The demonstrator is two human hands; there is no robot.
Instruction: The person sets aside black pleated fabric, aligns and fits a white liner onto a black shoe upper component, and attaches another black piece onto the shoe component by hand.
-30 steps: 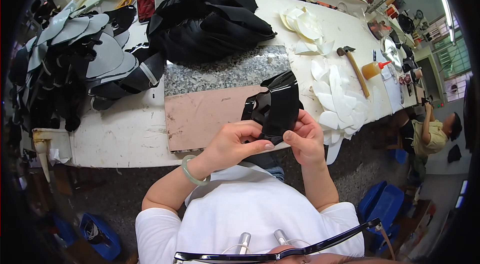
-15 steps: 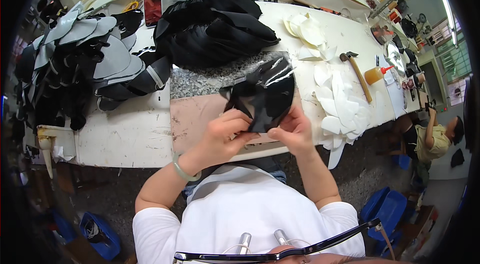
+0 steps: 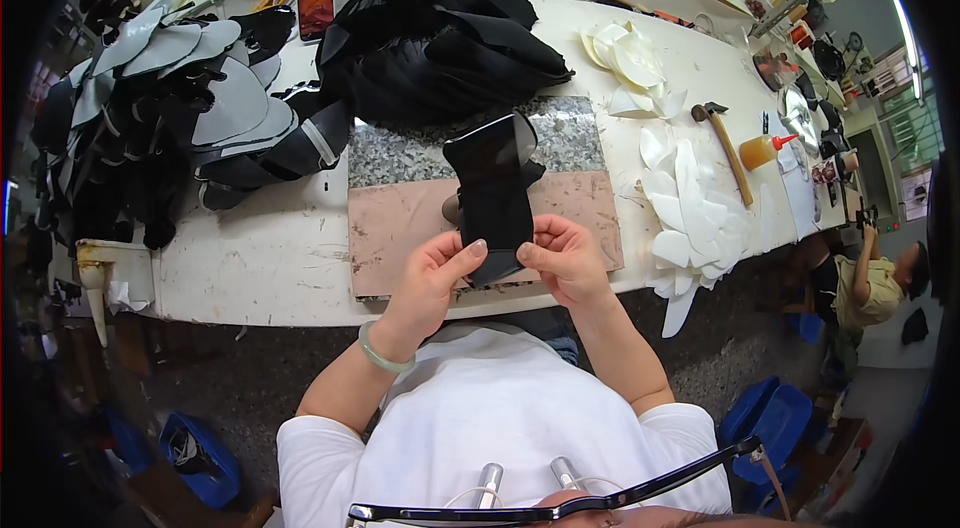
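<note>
A glossy black shoe upper (image 3: 496,208) is held up above the work board, its far end curled and shiny. My left hand (image 3: 428,278) pinches its near left edge between thumb and fingers. On the opposite edge, my right hand (image 3: 568,260) grips it the same way. Beneath lies a board with a pinkish near part (image 3: 395,238) and a speckled stone slab (image 3: 400,158) behind it. Part of a dark piece shows behind the upper's left side; whether it belongs to the upper I cannot tell.
A heap of black pieces (image 3: 440,53) lies beyond the slab. Grey-lined black uppers (image 3: 235,113) pile up at left, near a phone (image 3: 315,0). To the right are white shaped pieces (image 3: 690,208), cream pieces (image 3: 630,58), a hammer (image 3: 730,153) and a glue bottle (image 3: 757,151). Another person (image 3: 868,278) sits far right.
The black upper has been turned and straightened, so it now points away from me and looks narrower. My left hand has shifted slightly left and nearer; my right hand has moved a little left.
</note>
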